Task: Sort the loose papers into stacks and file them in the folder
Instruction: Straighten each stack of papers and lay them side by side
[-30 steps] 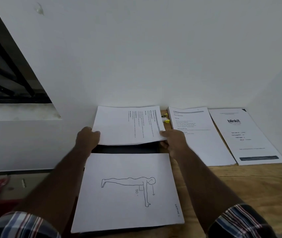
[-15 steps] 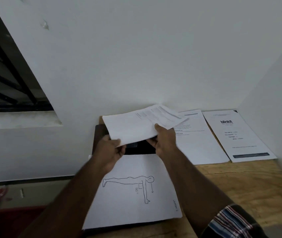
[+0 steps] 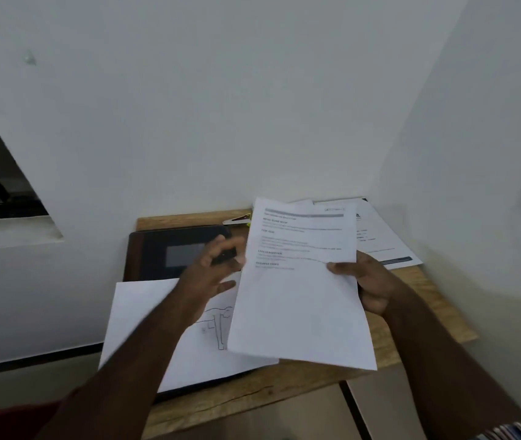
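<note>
Over the desk, 12 o'clock of the exercise-figure sheet (image 3: 157, 315): open folder (image 3: 170, 249).
Left hand (image 3: 211, 271): blurred, fingers loosely spread, empty.
Printed sheet (image 3: 300, 296): aloft at centre; light, floppy, likely sags; best gripped mid-edge.
Right hand (image 3: 367, 281): 3 o'clock edge, thumb on top pinching it.
Invoice sheet (image 3: 383, 242): 1 o'clock, flat.
</note>
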